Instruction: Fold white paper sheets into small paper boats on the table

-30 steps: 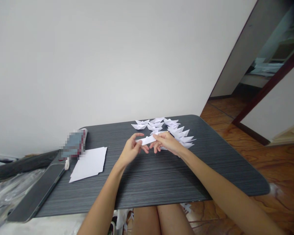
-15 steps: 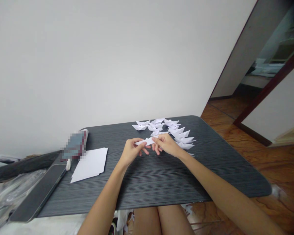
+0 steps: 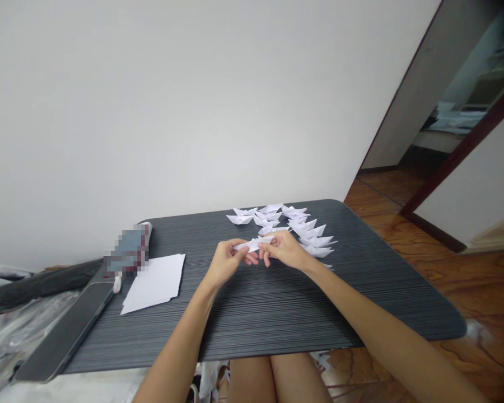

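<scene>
A small white folded paper boat point(image 3: 254, 244) is pinched between my two hands above the table. My left hand point(image 3: 227, 258) grips its left end, thumb on the near side. On its right part, my right hand point(image 3: 284, 249) closes with thumb and fingertips, the lower fingers curled beneath. Just beyond and to the right of my hands, several finished-looking white paper boats point(image 3: 306, 227) lie in a curved cluster, some overlapping. One of them is partly hidden behind my right hand.
A stack of white paper sheets point(image 3: 157, 282) lies at the left of the dark ridged table point(image 3: 277, 319). Beside it are a pixelated object point(image 3: 128, 249), a small white item point(image 3: 117, 283) and a long dark flat object point(image 3: 67, 330). A white wall point(image 3: 218, 101) rises behind.
The paper boat's right tip now shows above my right fingers, where it was covered before. My right thumb and fingers have shifted slightly lower along it. Everything else stays put.
</scene>
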Motion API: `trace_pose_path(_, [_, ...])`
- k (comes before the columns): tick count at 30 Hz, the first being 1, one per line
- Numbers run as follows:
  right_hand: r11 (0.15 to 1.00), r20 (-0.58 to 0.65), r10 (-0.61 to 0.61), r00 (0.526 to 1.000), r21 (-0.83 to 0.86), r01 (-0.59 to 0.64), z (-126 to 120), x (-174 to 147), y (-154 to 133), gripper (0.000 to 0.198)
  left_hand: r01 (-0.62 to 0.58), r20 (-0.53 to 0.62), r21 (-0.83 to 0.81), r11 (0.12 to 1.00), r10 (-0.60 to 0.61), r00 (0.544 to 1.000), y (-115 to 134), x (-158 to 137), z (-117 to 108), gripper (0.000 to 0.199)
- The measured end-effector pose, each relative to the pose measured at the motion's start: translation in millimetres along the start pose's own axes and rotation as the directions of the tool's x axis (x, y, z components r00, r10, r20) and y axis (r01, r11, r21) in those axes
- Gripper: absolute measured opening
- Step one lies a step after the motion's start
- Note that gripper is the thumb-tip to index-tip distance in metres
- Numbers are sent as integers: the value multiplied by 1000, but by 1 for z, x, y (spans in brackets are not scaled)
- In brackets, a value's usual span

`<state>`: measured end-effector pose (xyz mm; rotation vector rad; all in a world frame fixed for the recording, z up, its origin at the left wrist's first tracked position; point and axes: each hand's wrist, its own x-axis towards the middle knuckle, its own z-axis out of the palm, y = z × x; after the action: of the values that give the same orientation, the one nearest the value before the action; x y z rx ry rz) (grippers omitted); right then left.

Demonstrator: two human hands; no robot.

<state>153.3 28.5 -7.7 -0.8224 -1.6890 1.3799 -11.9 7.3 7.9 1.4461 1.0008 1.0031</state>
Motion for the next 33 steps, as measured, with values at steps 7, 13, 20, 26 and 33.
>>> trace_pose_path(7, [997, -39, -37, 999, -75, 34, -13, 1, -2, 40, -47, -174, 4, 999, 47, 984, -2, 1, -12, 27])
trace_pose_path(13, [996, -14, -26, 1000, -82, 24, -10, 1, -8, 38, -127, -204, 11, 992, 126, 971, -5, 0, -8, 29])
trace_pose_path(20, [995, -162, -67, 984, -90, 53, -13, 3, -2, 26, -129, -244, 134, 983, 159, 957, -10, 1, -10, 25])
trace_pose_path(26, [837, -190, -319, 928, -516, 182, -22, -3, -2, 21, -146, -248, 205, 968, 196, 949, -12, 1, -12, 24])
trace_pose_path(33, [714, 23, -431, 902, -603, 356, -24, -5, -7, 20, -207, -192, 373, 905, 293, 937, -9, 1, -20, 22])
